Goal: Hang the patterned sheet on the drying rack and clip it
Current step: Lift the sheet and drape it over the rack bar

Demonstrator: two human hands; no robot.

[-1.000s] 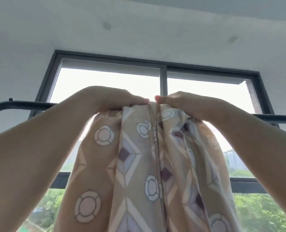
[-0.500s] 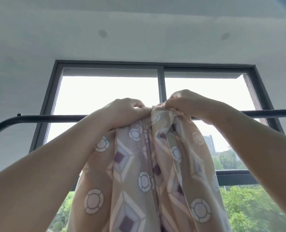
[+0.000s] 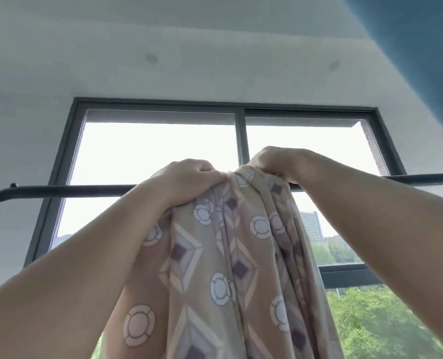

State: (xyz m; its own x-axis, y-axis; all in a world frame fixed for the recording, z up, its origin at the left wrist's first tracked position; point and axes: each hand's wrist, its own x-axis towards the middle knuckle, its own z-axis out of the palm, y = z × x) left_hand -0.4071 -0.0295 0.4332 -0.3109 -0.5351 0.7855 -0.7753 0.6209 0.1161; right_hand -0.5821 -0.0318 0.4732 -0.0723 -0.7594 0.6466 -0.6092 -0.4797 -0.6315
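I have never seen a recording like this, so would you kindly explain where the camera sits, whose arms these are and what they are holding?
There is no machine here: a person wears one wide-angle camera on the head, and it looks up along both bare arms. The left hand and the right hand each grip the bunched top of a beige fabric sheet printed with white rings and purple diamonds. They hold it up at a black metal rail of the drying rack, which runs across the picture in front of a dark-framed window. The rest of the sheet hangs down between the arms. Whether the fabric already lies over the rail is hidden by the hands. No clip is in view.
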